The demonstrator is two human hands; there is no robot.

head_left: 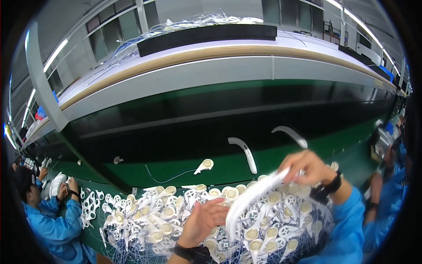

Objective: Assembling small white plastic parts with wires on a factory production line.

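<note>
Curved white strip (254, 197) was in our grip, slanting down to the left above the near edge of the green surface (132, 168). Our right hand (305, 168) pinched its upper end between thumb and fingers. Our left hand (204, 221) had its fingers loosely spread just beside the lower part; we could not tell whether they touched it. Beneath both hands, white parts (166, 213) with cream discs and thin wires were heaped along that near edge. Beyond the heap, nearer the far edge, we saw a standing-out pair of similar strips, an upright one (245, 154) and a slanted one (291, 133), and a wired piece (204, 166) to their left. Toward the surface's left end, a blue-sleeved co-worker (55, 222) handled a white piece.
</note>
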